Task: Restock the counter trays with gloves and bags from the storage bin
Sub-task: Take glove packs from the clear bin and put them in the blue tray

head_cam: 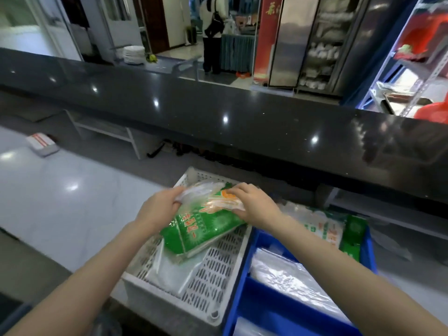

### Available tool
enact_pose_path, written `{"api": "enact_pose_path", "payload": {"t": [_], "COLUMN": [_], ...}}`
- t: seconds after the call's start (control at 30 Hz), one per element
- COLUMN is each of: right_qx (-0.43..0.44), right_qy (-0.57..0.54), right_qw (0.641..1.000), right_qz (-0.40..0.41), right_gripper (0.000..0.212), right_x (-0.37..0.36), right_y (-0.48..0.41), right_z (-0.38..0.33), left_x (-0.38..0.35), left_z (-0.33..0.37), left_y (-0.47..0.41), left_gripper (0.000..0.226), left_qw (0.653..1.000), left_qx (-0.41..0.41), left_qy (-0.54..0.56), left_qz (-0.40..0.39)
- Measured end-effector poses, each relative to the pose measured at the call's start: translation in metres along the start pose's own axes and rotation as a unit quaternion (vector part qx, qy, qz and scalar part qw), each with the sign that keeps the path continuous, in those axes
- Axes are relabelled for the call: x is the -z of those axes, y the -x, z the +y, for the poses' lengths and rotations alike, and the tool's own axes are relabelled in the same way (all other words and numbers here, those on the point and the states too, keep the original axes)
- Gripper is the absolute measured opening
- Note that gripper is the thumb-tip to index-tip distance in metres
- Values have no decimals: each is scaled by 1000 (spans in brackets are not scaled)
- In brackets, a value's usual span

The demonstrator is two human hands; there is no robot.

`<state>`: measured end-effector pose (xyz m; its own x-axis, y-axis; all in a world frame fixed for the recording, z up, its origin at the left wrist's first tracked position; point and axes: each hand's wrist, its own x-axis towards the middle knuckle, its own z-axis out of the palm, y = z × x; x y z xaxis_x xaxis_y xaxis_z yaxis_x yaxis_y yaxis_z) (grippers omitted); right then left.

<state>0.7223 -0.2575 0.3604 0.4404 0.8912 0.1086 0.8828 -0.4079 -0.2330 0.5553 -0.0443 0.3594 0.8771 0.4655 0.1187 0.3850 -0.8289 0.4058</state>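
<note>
While in 2 hands [158, 209] [254, 204], 1 glove pack [201, 235]

Black counter ledge [218, 132] just beyond white tray's [211, 270] far end.

Bright overhead glare spots the counter [218, 110]; edges bend, blurred.

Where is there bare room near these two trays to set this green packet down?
The pale counter left of the white tray is bare. Inside that tray, the near right floor, between the green packet and the blue bin, is also free. The blue bin is crowded with clear bags.
</note>
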Motion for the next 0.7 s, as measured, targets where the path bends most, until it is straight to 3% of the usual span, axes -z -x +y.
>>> {"api": "enact_pose_path", "payload": {"t": [0.13, 0.2, 0.43, 0.7], "right_qx": [107, 131, 140, 81], "right_qy": [77, 115, 116, 41], "right_qw": [983, 974, 978, 995], "right_qz": [-128, -146, -104, -49], "right_gripper": [77, 78, 50, 35], "right_x": [-25, -34, -38, 8], "right_y": [-12, -14, -13, -5], "right_z": [-24, -30, -34, -36], "left_x": [1, -3, -9, 6], "left_z": [-28, -33, -35, -27], "left_y": [8, 11, 15, 4], "left_gripper": [36, 33, 34, 35], "left_qw": [999, 998, 996, 998], "left_qx": [52, 63, 74, 49], "left_qy": [13, 18, 41, 50], "left_qz": [2, -2, -7, -1]}}
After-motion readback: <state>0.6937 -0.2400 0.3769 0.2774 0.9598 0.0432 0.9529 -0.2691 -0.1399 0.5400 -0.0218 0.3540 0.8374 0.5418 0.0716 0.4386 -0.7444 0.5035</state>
